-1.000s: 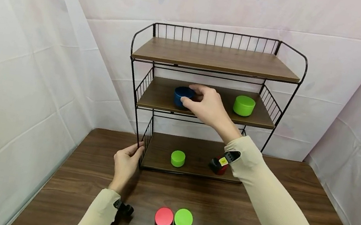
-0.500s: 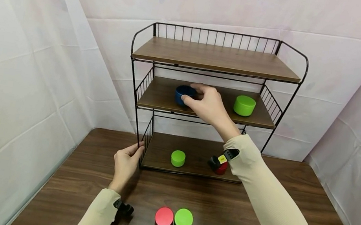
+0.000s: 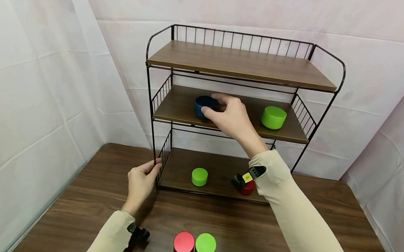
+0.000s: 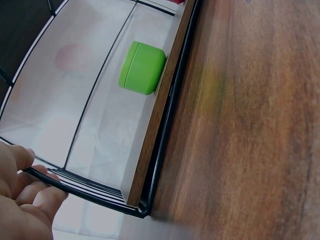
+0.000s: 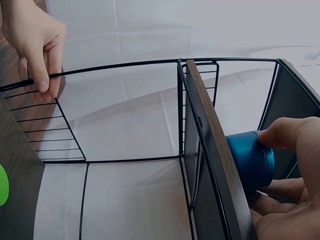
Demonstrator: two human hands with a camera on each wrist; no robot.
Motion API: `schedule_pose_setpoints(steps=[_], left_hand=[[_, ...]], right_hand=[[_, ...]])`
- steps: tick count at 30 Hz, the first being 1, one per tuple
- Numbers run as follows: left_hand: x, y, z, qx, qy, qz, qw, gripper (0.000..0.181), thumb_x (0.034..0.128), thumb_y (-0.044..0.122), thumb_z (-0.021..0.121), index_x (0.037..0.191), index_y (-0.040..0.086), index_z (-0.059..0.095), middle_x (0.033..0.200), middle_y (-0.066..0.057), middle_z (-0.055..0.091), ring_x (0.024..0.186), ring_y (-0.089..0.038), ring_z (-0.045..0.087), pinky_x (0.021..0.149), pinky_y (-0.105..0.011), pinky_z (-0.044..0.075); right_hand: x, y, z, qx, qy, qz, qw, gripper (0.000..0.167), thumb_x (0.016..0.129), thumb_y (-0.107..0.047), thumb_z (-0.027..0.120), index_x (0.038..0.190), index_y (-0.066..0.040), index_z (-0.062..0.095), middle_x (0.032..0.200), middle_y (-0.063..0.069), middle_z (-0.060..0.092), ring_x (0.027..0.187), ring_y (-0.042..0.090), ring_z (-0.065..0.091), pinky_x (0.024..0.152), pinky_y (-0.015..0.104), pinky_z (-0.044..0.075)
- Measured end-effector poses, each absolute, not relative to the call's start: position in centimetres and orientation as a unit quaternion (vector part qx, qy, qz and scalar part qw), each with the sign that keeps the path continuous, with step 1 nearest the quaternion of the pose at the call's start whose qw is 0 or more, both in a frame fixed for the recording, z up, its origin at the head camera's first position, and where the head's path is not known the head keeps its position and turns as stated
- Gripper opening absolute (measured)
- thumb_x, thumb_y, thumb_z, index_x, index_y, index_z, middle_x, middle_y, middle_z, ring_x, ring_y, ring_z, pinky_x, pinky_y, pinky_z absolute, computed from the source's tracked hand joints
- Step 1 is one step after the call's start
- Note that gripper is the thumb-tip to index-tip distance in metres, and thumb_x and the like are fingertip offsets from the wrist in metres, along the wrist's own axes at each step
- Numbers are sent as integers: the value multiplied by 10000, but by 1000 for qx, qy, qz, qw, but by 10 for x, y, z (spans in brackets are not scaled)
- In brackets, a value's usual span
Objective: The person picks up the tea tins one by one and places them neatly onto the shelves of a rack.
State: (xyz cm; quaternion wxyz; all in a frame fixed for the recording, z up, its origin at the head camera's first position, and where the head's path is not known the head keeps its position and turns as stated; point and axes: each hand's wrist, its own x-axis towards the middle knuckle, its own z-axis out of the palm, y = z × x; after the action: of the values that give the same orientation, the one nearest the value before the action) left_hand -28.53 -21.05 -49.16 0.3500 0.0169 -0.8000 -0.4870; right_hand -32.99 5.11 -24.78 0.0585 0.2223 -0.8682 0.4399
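On the middle shelf of a three-tier rack (image 3: 234,127) stands a round blue tin (image 3: 200,107). My right hand (image 3: 233,120) grips it from the right side, thumb at the front and fingers behind. In the right wrist view, the blue tin (image 5: 247,162) appears upright on the shelf board or very close to it. My left hand (image 3: 141,185) pinches the rack's black front left post low down, near the bottom shelf. The left wrist view also has the left hand's fingers (image 4: 47,200) around that black wire.
A large green tin (image 3: 273,118) stands to the right on the middle shelf. The bottom shelf bears a small green tin (image 3: 199,177) and a partly hidden red tin (image 3: 248,188). A red tin (image 3: 184,244) and a green tin (image 3: 205,247) sit side by side on the table (image 3: 84,209).
My right hand and the blue tin have shifted only slightly, a little toward the shelf's back. The left hand stays on the post.
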Motion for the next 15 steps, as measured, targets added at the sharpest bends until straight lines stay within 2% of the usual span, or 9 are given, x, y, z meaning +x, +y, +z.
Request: schedule_pose_setpoints(steps=[7, 15], left_hand=[[-285, -210, -490, 16, -797, -494, 347, 147, 909, 74, 787, 1042, 111, 837, 953, -92, 801, 863, -187, 746, 648, -51, 452], [-285, -212, -492, 23, -804, -488, 339, 142, 929, 128, 778, 1058, 136, 837, 966, -70, 802, 924, -194, 754, 690, -44, 462]], right_hand=[[-331, 51, -247, 219, -870, 440, 47, 625, 965, -408, 678, 1495, -107, 540, 1507, 82, 568, 1288, 256, 604, 992, 437, 541], [-329, 54, -248, 230, -868, 437, 45, 604, 979, -379, 670, 1504, -119, 524, 1516, 109, 551, 1319, 269, 588, 1005, 441, 540]])
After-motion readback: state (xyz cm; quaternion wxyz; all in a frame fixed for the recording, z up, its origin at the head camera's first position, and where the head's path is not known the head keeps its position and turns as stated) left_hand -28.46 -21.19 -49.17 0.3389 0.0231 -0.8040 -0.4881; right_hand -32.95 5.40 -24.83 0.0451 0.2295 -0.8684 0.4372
